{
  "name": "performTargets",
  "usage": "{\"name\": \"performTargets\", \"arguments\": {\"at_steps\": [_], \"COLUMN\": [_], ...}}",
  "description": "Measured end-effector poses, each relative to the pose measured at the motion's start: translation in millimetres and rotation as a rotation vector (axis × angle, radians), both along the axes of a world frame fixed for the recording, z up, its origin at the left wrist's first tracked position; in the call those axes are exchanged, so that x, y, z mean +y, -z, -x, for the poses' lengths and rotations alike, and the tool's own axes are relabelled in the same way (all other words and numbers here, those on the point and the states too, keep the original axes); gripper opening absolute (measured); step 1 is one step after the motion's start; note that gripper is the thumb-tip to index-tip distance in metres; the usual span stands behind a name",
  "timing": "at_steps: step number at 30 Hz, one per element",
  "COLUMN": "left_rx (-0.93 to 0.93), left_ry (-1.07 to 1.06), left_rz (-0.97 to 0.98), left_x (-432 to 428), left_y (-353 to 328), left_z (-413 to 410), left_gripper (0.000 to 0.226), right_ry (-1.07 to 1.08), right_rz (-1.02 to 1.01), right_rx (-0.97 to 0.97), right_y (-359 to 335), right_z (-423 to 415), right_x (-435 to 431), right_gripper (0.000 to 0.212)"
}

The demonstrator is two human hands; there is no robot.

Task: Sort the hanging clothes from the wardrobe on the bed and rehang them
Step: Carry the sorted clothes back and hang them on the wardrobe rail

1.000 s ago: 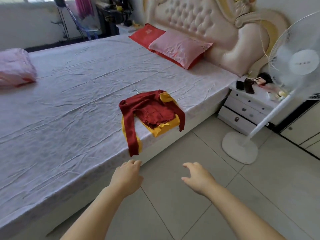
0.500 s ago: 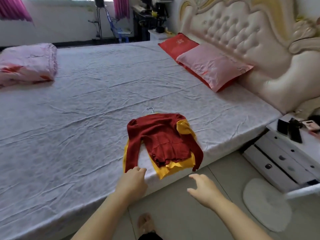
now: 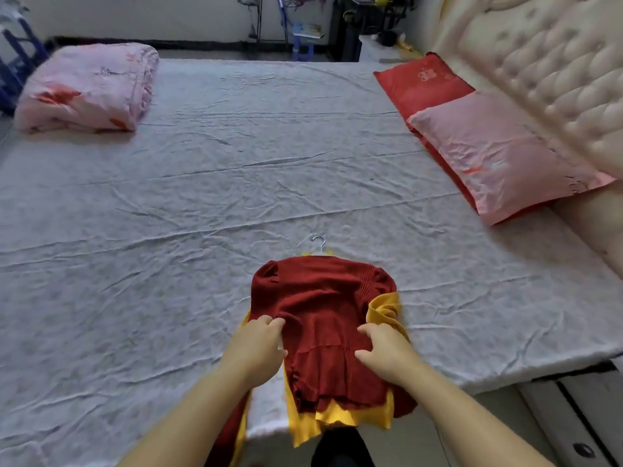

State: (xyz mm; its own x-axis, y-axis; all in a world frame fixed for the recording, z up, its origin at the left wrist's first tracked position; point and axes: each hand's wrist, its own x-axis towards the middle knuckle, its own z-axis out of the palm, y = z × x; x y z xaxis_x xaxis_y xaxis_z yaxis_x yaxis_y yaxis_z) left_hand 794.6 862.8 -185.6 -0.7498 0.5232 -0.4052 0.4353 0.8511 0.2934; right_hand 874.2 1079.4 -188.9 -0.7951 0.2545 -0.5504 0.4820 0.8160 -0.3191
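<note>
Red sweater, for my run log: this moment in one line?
left hand, right hand: grip red sweater | yellow garment: beneath | hanger hook: visible

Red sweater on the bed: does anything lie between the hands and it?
Nothing visible does. The left hand and the right hand both grip the red sweater at its waist, and it lies on top of the yellow garment.

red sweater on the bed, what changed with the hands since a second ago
Both hands reached forward from over the floor: the left hand and right hand now grip the red sweater at its waist. The sweater still lies over the yellow garment at the bed edge.
</note>
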Motion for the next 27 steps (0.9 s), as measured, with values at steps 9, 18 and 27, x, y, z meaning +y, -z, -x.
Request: {"name": "performTargets", "arguments": {"at_steps": [9,18,27], "left_rx": [-0.09,-0.168,-0.223], "left_ry": [-0.261,-0.334,-0.369], "left_rz": [0.019,0.033,0.06], "left_x": [84,139,131], "left_y": [54,138,187], "left_z": [106,177,192], "left_gripper": [0.055,0.054,0.054], "right_ry": [-0.213,-0.159,-0.093], "right_rz": [0.044,0.083,0.049], "right_rx": [-0.149,-0.252,-0.204], "right_y": [82,208,293], "right_z": [190,322,380], "right_x": [103,140,125], "right_gripper": [0.052,0.035,0.021]}}
